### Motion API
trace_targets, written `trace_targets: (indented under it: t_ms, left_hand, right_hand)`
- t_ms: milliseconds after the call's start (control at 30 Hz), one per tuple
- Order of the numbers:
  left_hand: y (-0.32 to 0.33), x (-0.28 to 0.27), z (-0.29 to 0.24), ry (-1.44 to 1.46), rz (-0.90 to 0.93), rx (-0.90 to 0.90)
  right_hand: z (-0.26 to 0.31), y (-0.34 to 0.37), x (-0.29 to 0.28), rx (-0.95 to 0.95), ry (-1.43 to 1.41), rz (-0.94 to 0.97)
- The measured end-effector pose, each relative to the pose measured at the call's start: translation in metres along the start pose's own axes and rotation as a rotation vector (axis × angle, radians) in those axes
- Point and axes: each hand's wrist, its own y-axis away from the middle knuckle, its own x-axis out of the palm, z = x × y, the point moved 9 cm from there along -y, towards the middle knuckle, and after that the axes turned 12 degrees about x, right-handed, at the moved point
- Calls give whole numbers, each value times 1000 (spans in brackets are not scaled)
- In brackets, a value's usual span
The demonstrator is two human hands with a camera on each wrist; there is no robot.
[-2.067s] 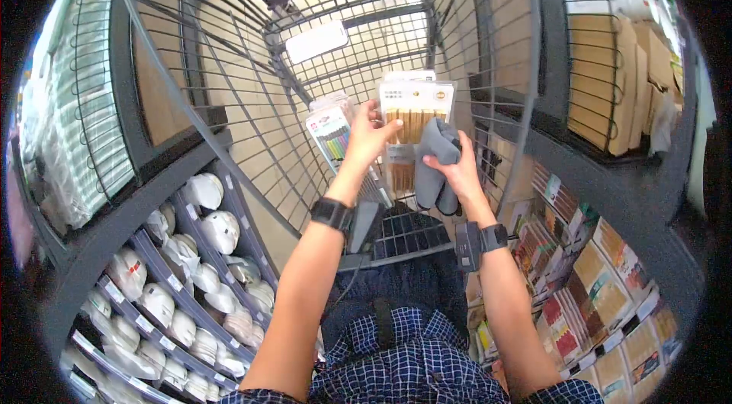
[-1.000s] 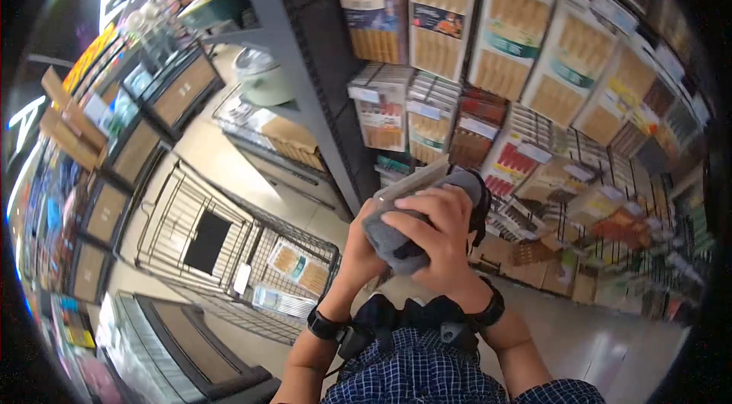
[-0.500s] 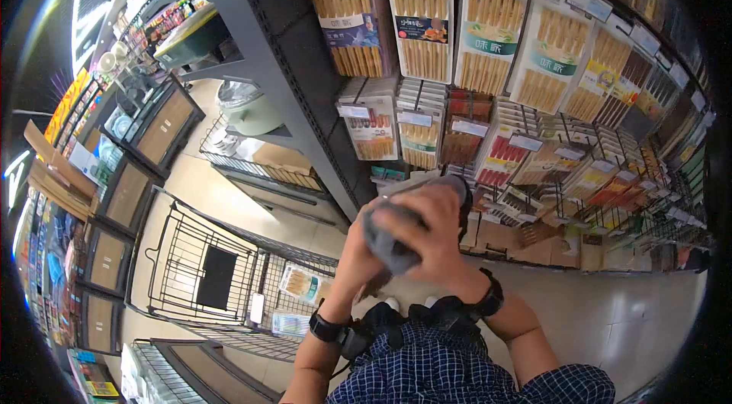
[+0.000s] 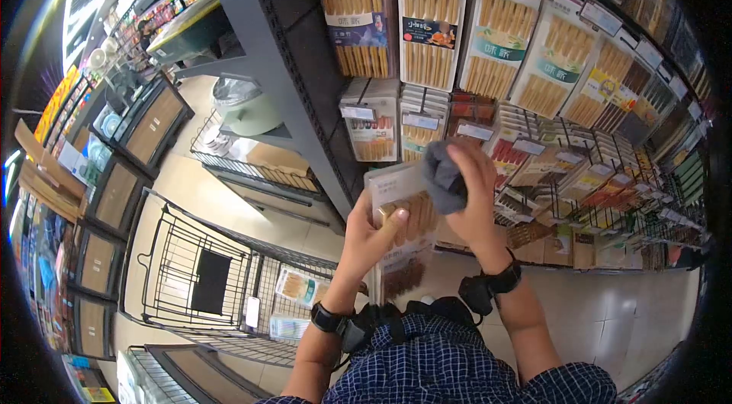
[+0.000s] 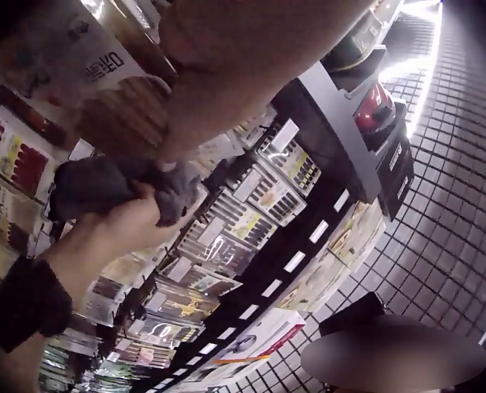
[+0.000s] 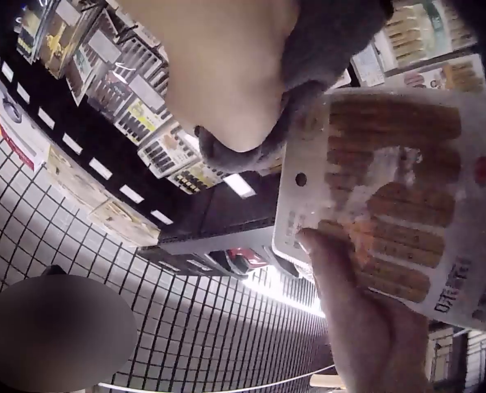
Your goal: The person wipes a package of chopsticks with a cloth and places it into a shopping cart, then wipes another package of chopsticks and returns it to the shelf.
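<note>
My left hand (image 4: pixel 367 240) grips a clear plastic pack of chopsticks (image 4: pixel 419 215) by its left side, the thumb across its front. The pack stands tilted in front of my body, and its brown chopsticks show through the film. In my right hand (image 4: pixel 479 202) is a bunched grey cloth (image 4: pixel 444 181), held at the pack's upper right edge. The right wrist view shows the pack's face (image 6: pixel 390 196) close up, with the left thumb pressed on it and the cloth (image 6: pixel 333 41) beside it. In the left wrist view, right-hand fingers curl round the cloth (image 5: pixel 103 190).
A shelf rack ahead holds several rows of hanging chopstick packs (image 4: pixel 499 41) with price tags. To the left stands a wire shopping cart (image 4: pixel 212 282), with another chopstick pack (image 4: pixel 299 286) inside. A grey shelf post (image 4: pixel 263 30) rises between rack and aisle.
The view has turned from the cart to the chopstick rack. Both hands were together over the cloth and pack; now the right hand has moved right with the cloth, uncovering the pack's front.
</note>
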Motion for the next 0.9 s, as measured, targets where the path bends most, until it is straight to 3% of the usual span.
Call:
trace_targets:
  t_ms: [67, 133, 267, 500, 633, 733, 900]
  left_hand:
    - [-2, -7, 7, 4, -49, -100]
    - [-7, -10, 12, 112, -124, 0]
    - [-8, -17, 18, 135, -194, -22]
    - [-13, -22, 31, 199, -378, -51]
    - [-22, -29, 31, 198, -394, -19]
    - [-28, -36, 20, 149, -426, 25]
    - [-32, -53, 14, 186, -531, 54]
  right_hand:
    - [2, 6, 3, -18, -18, 61]
    - [-2, 9, 3, 46, -105, 111]
    - [-41, 25, 9, 304, -334, 172]
    - [-60, 41, 13, 433, -272, 395]
    - [-66, 60, 20, 529, -281, 555]
    - [-69, 70, 25, 542, -238, 637]
    - [-69, 75, 26, 455, -243, 617]
